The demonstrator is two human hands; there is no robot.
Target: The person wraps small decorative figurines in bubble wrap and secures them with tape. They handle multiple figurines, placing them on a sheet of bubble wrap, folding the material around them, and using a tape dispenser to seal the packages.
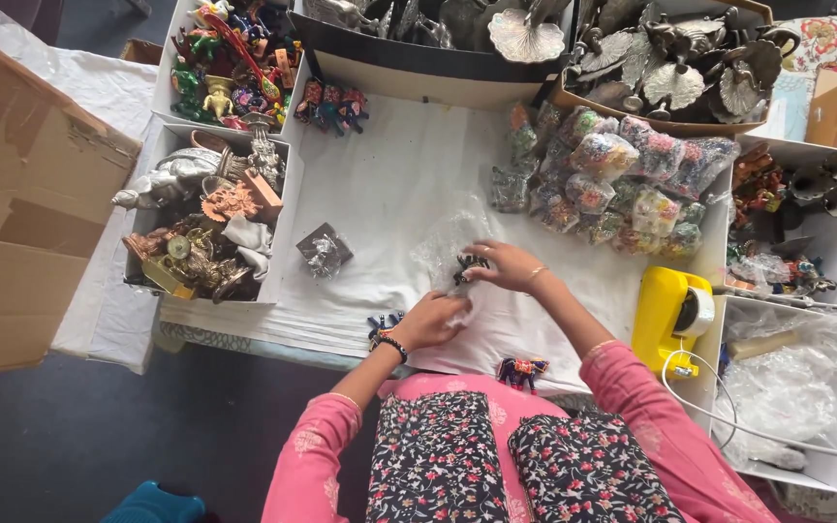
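Work surface: white cloth [389, 184] over a low table, seen from above. Right hand [508, 265] pinches a small dark figurine [469, 267] at the mouth of a clear plastic bag [446, 242]; left hand [428, 321] presses the bag's near edge. Just beside: one wrapped figurine [324, 250], a blue toy elephant [522, 369] at the cloth's near edge. Farther back: heap of bagged figurines [622, 184]. Right: yellow tape dispenser [668, 315]. Left: white box of metal statuettes [207, 223]. Top: tray of grey metal pieces [675, 63]; box of painted figures [230, 58]. Far left: cardboard box [21, 203].
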